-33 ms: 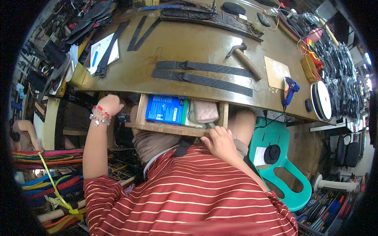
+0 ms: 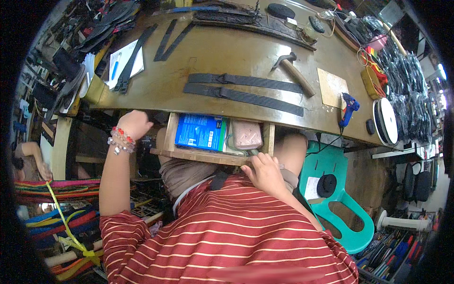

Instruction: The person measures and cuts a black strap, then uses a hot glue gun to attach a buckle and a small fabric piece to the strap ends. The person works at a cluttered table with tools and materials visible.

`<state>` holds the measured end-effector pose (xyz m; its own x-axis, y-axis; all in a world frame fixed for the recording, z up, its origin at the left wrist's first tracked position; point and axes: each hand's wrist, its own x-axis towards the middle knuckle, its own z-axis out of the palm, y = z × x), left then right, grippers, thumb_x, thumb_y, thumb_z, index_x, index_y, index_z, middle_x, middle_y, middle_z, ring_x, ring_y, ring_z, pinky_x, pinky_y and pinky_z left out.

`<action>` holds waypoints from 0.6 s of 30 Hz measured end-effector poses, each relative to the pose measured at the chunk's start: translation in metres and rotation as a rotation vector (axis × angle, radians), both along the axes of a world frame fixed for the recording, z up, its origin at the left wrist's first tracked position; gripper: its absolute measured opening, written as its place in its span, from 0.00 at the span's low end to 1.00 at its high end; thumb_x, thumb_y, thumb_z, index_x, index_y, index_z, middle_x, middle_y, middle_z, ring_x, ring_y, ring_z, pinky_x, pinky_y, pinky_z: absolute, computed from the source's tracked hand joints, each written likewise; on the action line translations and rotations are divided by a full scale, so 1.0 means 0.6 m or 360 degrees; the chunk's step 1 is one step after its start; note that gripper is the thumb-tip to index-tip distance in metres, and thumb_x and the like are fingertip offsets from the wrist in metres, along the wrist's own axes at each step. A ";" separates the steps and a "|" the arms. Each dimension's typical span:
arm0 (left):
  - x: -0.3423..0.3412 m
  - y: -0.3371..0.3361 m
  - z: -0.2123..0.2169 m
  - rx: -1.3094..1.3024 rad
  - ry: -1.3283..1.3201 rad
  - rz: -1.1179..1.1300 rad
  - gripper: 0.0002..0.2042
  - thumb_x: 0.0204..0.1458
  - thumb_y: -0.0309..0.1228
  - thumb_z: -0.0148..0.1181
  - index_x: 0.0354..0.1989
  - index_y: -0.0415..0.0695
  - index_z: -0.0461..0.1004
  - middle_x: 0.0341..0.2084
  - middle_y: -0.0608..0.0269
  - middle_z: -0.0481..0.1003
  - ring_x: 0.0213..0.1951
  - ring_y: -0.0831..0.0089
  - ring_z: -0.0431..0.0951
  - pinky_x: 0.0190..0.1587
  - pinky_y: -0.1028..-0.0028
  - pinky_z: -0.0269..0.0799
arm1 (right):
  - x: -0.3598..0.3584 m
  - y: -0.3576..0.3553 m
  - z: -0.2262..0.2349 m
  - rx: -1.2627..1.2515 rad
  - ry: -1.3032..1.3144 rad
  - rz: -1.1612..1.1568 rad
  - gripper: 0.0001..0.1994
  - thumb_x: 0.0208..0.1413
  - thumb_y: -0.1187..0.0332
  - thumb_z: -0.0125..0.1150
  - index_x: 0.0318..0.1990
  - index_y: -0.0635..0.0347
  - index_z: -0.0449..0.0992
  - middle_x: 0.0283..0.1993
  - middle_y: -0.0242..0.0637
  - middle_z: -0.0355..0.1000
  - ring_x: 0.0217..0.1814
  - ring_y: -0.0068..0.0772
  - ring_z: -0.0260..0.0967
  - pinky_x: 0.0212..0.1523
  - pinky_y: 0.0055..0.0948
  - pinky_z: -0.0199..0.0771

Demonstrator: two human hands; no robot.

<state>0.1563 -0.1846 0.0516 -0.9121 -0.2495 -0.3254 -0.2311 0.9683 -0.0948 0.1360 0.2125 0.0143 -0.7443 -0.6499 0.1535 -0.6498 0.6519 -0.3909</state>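
Note:
A wooden drawer (image 2: 208, 156) stands pulled out from under the table's near edge, above my lap. My right hand (image 2: 266, 170) is closed over the right end of its front board, fingers curled on the rim. In the drawer lie a blue box (image 2: 198, 131) with a green edge and a pinkish zipped pouch (image 2: 247, 135). My left hand (image 2: 135, 125), with bead bracelets at the wrist, is curled at the table edge left of the drawer; whatever its fingers hold, if anything, is hidden. Two black webbing straps (image 2: 255, 97) lie on the table just beyond the drawer.
On the table (image 2: 165, 97) lie a hammer (image 2: 299, 75), a tan board (image 2: 331, 85), a blue glue gun (image 2: 349, 109) and white paper (image 2: 135, 66). A white-sided reel (image 2: 388, 120) stands at the right edge. The green chair (image 2: 347, 213) is right of me; colourful straps (image 2: 61, 187) hang at left.
My left hand has shifted slightly to the right along the table edge. The right hand stays on the drawer front, and the drawer's contents look the same.

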 end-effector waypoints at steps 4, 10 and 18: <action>-0.032 0.150 0.020 0.0794 0.0052 -0.0651 0.13 0.54 0.36 0.53 0.34 0.40 0.79 0.30 0.49 0.78 0.34 0.54 0.78 0.42 0.60 0.73 | 0.023 0.005 0.003 0.0045 -0.0022 0.0008 0.14 0.53 0.59 0.59 0.33 0.62 0.72 0.34 0.41 0.66 0.41 0.43 0.64 0.41 0.41 0.62; -0.080 0.263 -0.108 0.0467 0.0524 -0.0759 0.19 0.55 0.43 0.50 0.42 0.39 0.74 0.42 0.47 0.74 0.46 0.54 0.74 0.52 0.59 0.68 | 0.031 0.000 -0.003 0.0147 0.0011 -0.0038 0.13 0.53 0.59 0.58 0.33 0.62 0.71 0.35 0.42 0.67 0.41 0.44 0.65 0.42 0.41 0.62; -0.189 0.210 -0.178 0.0699 0.0531 -0.0352 0.24 0.58 0.49 0.41 0.57 0.48 0.68 0.58 0.51 0.65 0.60 0.51 0.62 0.62 0.60 0.55 | 0.022 -0.006 0.004 0.0173 0.0051 -0.0020 0.13 0.53 0.59 0.58 0.33 0.60 0.70 0.33 0.40 0.66 0.39 0.42 0.65 0.40 0.40 0.61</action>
